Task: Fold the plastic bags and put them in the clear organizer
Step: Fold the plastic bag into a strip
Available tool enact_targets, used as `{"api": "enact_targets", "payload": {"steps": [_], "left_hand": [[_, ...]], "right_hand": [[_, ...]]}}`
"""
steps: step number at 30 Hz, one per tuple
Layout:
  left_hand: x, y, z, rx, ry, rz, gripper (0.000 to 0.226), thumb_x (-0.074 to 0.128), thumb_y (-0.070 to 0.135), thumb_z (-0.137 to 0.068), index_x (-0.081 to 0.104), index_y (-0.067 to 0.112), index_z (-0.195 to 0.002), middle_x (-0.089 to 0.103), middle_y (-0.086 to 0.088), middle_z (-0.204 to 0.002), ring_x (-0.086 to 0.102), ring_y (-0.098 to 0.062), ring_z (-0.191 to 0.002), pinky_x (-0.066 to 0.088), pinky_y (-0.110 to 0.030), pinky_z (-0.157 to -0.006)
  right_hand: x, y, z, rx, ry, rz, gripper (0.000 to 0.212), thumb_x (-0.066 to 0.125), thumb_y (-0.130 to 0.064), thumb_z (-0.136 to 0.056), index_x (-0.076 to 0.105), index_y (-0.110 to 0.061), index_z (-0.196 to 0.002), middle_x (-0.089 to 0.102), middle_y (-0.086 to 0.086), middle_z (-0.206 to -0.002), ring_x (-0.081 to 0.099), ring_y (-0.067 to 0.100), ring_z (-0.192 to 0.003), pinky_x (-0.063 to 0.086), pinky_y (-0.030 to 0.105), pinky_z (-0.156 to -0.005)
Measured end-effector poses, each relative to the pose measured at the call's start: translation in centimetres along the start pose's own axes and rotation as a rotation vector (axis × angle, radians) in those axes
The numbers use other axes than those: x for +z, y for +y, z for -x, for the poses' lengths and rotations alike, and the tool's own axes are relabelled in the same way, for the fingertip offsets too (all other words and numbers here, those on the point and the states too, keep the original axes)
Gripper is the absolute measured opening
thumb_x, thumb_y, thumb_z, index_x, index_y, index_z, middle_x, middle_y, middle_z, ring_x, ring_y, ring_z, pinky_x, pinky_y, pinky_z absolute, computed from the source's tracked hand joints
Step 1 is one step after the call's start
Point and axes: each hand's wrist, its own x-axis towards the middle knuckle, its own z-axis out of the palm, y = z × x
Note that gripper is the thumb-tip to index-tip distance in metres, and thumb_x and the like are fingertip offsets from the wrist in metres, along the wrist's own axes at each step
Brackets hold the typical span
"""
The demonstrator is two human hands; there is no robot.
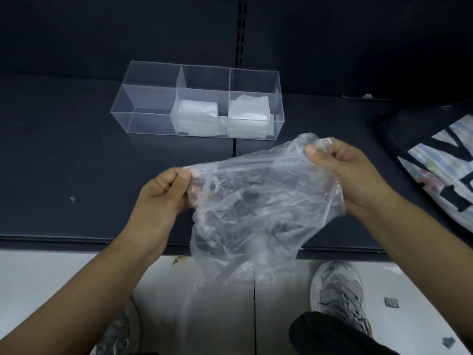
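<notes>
A crumpled clear plastic bag (pixel 245 208) hangs in the air above the front edge of the dark shelf. My left hand (pixel 163 193) pinches its upper left edge between thumb and fingers. My right hand (pixel 343 172) grips its upper right corner, slightly higher. Behind the bag stands the clear organizer (pixel 143 103) with three compartments. Its left compartment holds nothing. A folded bag stack (pixel 197 116) lies in the middle compartment and another folded stack (pixel 248 116) in the right one.
The dark shelf (pixel 64 162) runs across the view with a dark back panel behind it. A black bag with a pale printed pattern (pixel 435 162) lies at the right. Below the shelf are a pale floor and my grey shoe (pixel 337 293).
</notes>
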Motion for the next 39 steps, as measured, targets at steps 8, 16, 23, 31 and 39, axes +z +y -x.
{"api": "enact_targets", "payload": {"steps": [8, 16, 23, 31, 39], "left_hand": [[-0.5, 3.3, -2.1, 0.102, -0.047, -0.389, 0.027, 0.054, 0.063, -0.084, 0.061, 0.044, -0.102, 0.067, 0.021, -0.111, 0.059, 0.005, -0.107, 0.043, -0.017, -0.092], [0.9, 2.0, -3.6, -0.102, -0.147, -0.279, 0.020, 0.069, 0.038, -0.081, 0.072, 0.025, -0.067, 0.072, 0.007, -0.069, 0.065, -0.001, -0.061, 0.049, -0.014, -0.059], [0.5, 0.9, -3.1, 0.016, 0.017, -0.146, 0.026, 0.066, 0.030, -0.087, 0.063, 0.009, -0.072, 0.062, -0.005, -0.069, 0.055, -0.011, -0.061, 0.050, -0.014, -0.058], [-1.5, 0.0, -3.5, -0.020, 0.204, -0.080, 0.025, 0.070, 0.036, -0.084, 0.065, 0.020, -0.066, 0.060, -0.009, -0.068, 0.054, -0.018, -0.059, 0.050, -0.023, -0.059], [-3.8, -1.7, -2.9, -0.199, 0.081, -0.200, 0.014, 0.073, 0.028, -0.081, 0.067, 0.016, -0.077, 0.072, 0.006, -0.068, 0.066, -0.004, -0.059, 0.049, -0.013, -0.052]], "right_hand": [[3.0, -0.8, 0.0, 0.003, -0.218, 0.126, 0.008, 0.064, -0.015, -0.088, 0.072, -0.012, -0.088, 0.074, 0.005, -0.083, 0.070, 0.016, -0.075, 0.057, 0.026, -0.065], [1.8, -0.5, -1.7, -0.039, -0.033, 0.392, 0.011, 0.069, -0.021, -0.085, 0.067, -0.013, -0.078, 0.044, -0.005, -0.044, 0.037, 0.010, -0.042, 0.040, 0.019, -0.048], [2.5, -0.1, -0.2, 0.178, -0.458, 0.298, 0.059, 0.059, -0.057, -0.083, 0.048, -0.029, -0.134, 0.060, -0.006, -0.128, 0.055, 0.011, -0.121, 0.042, 0.038, -0.105], [2.2, 2.0, -0.2, -0.020, 0.024, 0.638, 0.014, 0.076, -0.004, -0.076, 0.067, -0.015, -0.076, 0.069, 0.010, -0.078, 0.060, 0.013, -0.070, 0.048, 0.024, -0.068], [-2.9, 1.8, -2.6, -0.182, 0.349, 0.615, 0.011, 0.059, -0.032, -0.093, 0.058, -0.021, -0.095, 0.068, 0.003, -0.090, 0.065, 0.013, -0.073, 0.051, 0.026, -0.070]]}}
